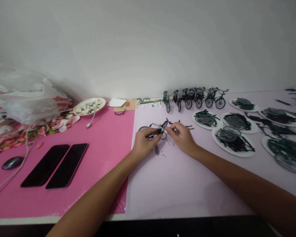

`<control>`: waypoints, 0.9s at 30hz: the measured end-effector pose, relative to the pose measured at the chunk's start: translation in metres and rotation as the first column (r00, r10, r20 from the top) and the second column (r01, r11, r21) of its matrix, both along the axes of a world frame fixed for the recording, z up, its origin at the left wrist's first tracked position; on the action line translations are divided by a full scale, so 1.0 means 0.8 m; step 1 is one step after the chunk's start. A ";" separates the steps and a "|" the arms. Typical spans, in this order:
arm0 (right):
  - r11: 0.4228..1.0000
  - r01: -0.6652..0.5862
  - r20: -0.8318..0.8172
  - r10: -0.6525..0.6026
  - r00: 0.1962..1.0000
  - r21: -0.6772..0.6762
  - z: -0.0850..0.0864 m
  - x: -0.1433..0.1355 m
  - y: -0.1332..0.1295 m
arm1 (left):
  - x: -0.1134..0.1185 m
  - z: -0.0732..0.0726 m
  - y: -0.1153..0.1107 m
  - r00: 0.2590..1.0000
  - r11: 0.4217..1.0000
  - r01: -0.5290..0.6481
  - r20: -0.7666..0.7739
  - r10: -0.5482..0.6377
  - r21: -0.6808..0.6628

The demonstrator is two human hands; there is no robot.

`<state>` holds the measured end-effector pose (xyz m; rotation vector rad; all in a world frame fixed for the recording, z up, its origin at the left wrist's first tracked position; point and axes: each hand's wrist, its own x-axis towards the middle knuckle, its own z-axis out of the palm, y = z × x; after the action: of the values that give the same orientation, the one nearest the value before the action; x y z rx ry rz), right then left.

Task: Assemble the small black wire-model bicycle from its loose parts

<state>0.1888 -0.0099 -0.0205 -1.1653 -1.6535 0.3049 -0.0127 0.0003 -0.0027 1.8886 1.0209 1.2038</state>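
Observation:
Between my hands is a small black model bicycle (151, 133), tilted over, with a wheel showing on the left and another behind my fingers. My left hand (146, 141) is closed around its frame. The fingers of my right hand (181, 135) are pinched at the bicycle's right side; whether a small part sits in them I cannot make out. Just below lies a grey ridged piece (157, 150) with several tiny bits beside it. Thin black parts (187, 126) lie behind my right hand.
Assembled model bicycles (198, 97) stand in a row by the wall. White plates (251, 154) of dark bicycle parts fill the right side. On the pink left side are two phones (67, 166), a mouse (12, 162), a cable (27, 141), petals, a plastic bag (27, 98) and a plate (104, 102) of small pieces.

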 end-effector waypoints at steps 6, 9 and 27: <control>0.999 -0.029 0.020 0.030 0.999 -0.045 0.001 0.001 -0.002 | 0.002 -0.002 0.001 1.000 1.000 -0.013 0.025 0.014 -0.022; 0.998 -0.033 0.006 0.033 0.999 -0.062 0.002 0.000 -0.004 | 0.003 -0.003 0.002 0.999 0.999 -0.025 0.045 0.026 -0.020; 0.991 -0.068 -0.012 0.067 0.998 -0.111 0.005 0.000 -0.007 | 0.001 -0.004 0.003 0.999 1.000 -0.020 0.028 0.021 -0.013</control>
<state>0.1884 -0.0154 -0.0167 -1.1901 -1.6888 0.4497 -0.0118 0.0023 -0.0056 1.8503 1.0328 1.2297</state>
